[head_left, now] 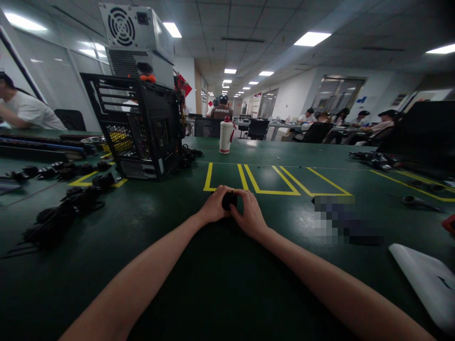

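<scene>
Both hands meet over the green table, around a small black rounded object (pixel 229 201) whose exact kind I cannot make out. My left hand (pixel 214 206) wraps its left side, fingers closed. From the right, my right hand (pixel 250 212) grips it with thumb and fingers bent round it. The fingers hide much of the object. Just beyond the hands, yellow tape (pixel 249 187) marks out several boxes on the tabletop.
To the left stands a black computer case (pixel 149 128) with silver power supplies (pixel 137 28) stacked on top. Bundled black cables (pixel 67 208) lie nearer. A white cup (pixel 225 136) stands ahead. On the right are a pixelated dark item (pixel 350 222) and a white device (pixel 424 279).
</scene>
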A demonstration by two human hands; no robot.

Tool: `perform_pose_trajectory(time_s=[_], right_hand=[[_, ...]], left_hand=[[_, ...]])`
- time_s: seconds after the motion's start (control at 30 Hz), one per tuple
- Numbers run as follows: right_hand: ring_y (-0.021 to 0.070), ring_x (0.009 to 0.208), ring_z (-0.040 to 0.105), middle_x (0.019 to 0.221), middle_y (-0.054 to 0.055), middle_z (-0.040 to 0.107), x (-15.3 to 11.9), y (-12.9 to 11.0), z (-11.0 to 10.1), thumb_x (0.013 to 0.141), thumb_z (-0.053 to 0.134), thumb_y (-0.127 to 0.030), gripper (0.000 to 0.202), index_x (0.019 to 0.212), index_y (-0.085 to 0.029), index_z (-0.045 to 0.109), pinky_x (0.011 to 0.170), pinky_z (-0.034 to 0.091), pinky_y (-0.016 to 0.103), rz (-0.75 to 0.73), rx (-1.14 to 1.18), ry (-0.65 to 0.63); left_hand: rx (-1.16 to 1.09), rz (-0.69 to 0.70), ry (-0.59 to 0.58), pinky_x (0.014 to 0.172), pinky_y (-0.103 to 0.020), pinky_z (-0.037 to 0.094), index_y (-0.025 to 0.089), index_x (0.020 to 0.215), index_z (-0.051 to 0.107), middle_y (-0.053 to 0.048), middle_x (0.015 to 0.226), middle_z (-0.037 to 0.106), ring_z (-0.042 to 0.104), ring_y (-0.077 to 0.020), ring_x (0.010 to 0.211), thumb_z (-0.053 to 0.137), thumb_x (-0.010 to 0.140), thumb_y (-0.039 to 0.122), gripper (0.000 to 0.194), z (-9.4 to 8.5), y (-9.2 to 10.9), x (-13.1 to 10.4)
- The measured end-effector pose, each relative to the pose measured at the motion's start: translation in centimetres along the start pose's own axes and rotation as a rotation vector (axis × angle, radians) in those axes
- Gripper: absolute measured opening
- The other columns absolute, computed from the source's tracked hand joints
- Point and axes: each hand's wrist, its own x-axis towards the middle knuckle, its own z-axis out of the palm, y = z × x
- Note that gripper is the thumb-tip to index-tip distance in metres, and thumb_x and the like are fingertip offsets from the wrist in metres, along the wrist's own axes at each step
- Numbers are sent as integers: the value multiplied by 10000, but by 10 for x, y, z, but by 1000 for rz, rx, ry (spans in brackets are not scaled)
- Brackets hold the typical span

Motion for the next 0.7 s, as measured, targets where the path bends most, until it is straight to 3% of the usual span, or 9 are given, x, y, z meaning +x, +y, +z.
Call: perform_pose_trajectory(time_s=[0.17, 0.4, 0.7], right_hand=[[243, 999, 483, 1059, 116, 474, 0, -3, -2, 742, 489, -184, 354, 1088, -183, 410, 866, 430, 434, 30, 14, 34], [260, 1096, 453, 1126, 122, 503, 0, 2, 1, 752, 473, -201, 424, 1161, -179, 366, 927, 378, 477, -1, 1, -47], [260, 1039, 468, 1090, 129, 470, -2, -5, -3, 743, 488, -197, 383, 1115, -182, 397, 879, 412, 465, 6, 6, 27]], left_hand=[[2, -5, -5, 841, -369, 427, 217, 1088, 400, -40, 1045, 470, 507, -212, 959, 673, 578, 177, 580, -1, 1, 0], [-9, -14, -11, 859, -379, 419, 224, 1098, 401, -41, 1054, 468, 502, -219, 978, 677, 569, 172, 598, -2, 1, 0], [-13, -15, -5, 841, -378, 426, 215, 1087, 408, -42, 1037, 469, 507, -218, 958, 679, 575, 198, 580, -1, 2, 0]])
